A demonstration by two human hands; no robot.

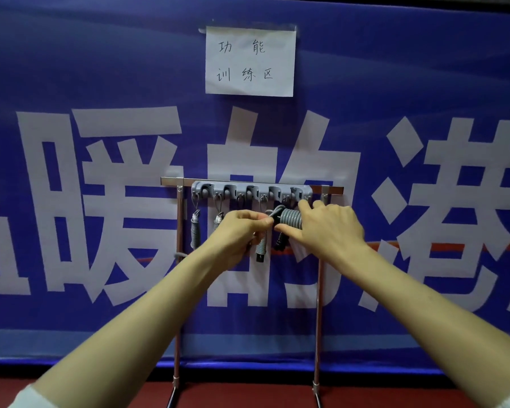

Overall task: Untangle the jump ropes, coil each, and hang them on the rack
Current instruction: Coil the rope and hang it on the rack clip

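Grey hook rack on a metal stand, coiled jump ropes on its hooks.

Light is dim, cool and even, falling off toward the corners of the banner. Only the bar of the rack gives a faint gleam. The wide lens bows the banner's top edge; detail is slightly soft.
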